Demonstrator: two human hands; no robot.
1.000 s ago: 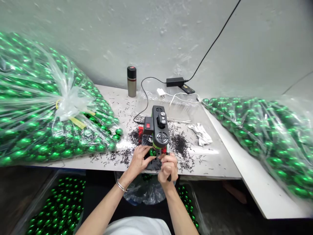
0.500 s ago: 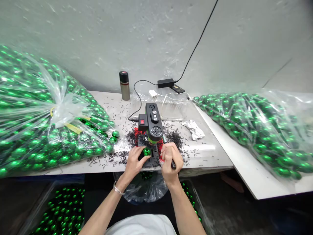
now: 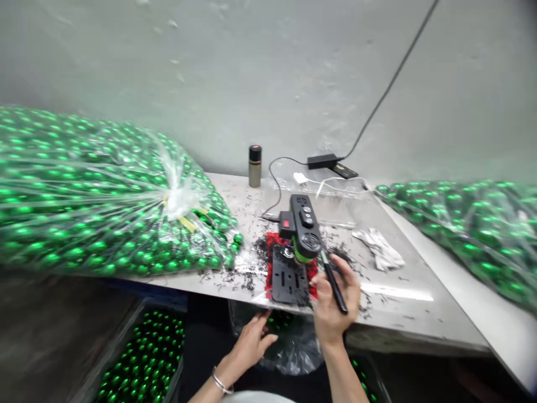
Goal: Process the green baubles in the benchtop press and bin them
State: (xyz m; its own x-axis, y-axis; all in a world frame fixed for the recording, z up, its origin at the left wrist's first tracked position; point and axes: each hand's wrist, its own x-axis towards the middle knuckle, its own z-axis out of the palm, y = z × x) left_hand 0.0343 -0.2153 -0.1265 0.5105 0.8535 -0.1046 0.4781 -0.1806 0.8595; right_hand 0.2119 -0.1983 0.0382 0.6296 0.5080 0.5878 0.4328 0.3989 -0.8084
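Note:
My left hand (image 3: 254, 338) is below the table's front edge, over the opening of a clear plastic bag (image 3: 296, 358). Its fingers and thumb are apart, and no ball shows in it. Green shiny balls (image 3: 280, 319) lie inside that bag. My right hand (image 3: 339, 299) is loosely cupped behind the black lever handle (image 3: 334, 286) of a small black benchtop machine (image 3: 306, 226). The handle lies across the palm, with the fingers spread rather than wrapped round it. Bare of any ball is the machine's slotted base plate (image 3: 289, 280), set on red material (image 3: 269, 280).
Big clear bags of green balls stand at left (image 3: 126, 224) and right (image 3: 465, 218). Black scraps (image 3: 251, 280) litter the table around the machine. Behind are a tumbler (image 3: 254, 168), a power adapter (image 3: 322, 161) and cables; a white glove (image 3: 381, 249) lies at right.
My left hand has left the base plate with the green ball and dropped below the table edge; the ball is out of sight. My right hand has loosened its grip on the lever handle. The view has shifted.

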